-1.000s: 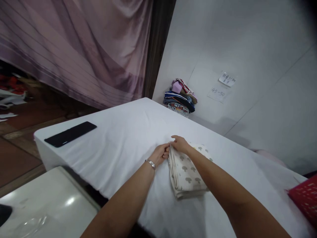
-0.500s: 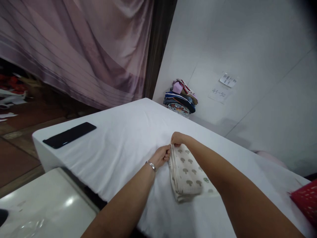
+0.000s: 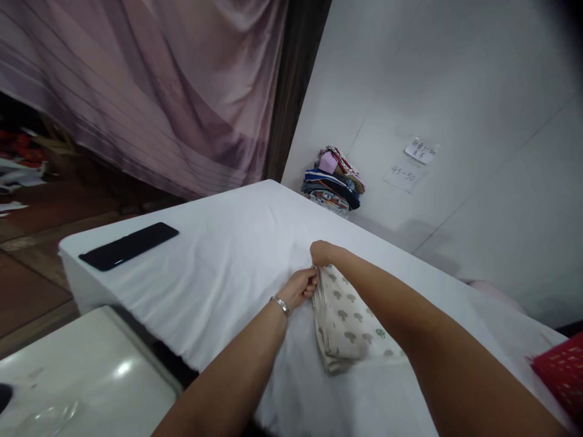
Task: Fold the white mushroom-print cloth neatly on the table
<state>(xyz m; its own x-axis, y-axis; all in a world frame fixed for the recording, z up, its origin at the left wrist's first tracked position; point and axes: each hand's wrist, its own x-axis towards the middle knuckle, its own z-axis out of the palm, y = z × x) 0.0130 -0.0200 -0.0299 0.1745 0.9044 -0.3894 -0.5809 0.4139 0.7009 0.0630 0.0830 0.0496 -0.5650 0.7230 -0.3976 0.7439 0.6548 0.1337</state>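
A folded cream cloth [image 3: 348, 321] with grey-brown mushroom prints and one green motif lies on the white-covered table [image 3: 237, 243]. Its layered folds face left. At its far left corner my left hand [image 3: 300, 287], with a bracelet on the wrist, is closed on the cloth's edge. My right hand [image 3: 321, 253] reaches over to the same corner, its fingers curled down at the edge beside the left hand. The right fingertips are mostly hidden behind the hand, and my right forearm covers the far right side of the cloth.
A black phone-like slab [image 3: 129, 246] lies at the table's left end. Folded clothes [image 3: 332, 181] are piled by the wall at the back. A red patterned item [image 3: 561, 375] sits at the right edge. A pale glossy surface [image 3: 86, 376] stands front left; a pink curtain [image 3: 173, 97] hangs behind.
My right hand has shifted slightly left and turned more over the cloth's corner. The left hand keeps its place at the edge, and the cloth lies almost as before.
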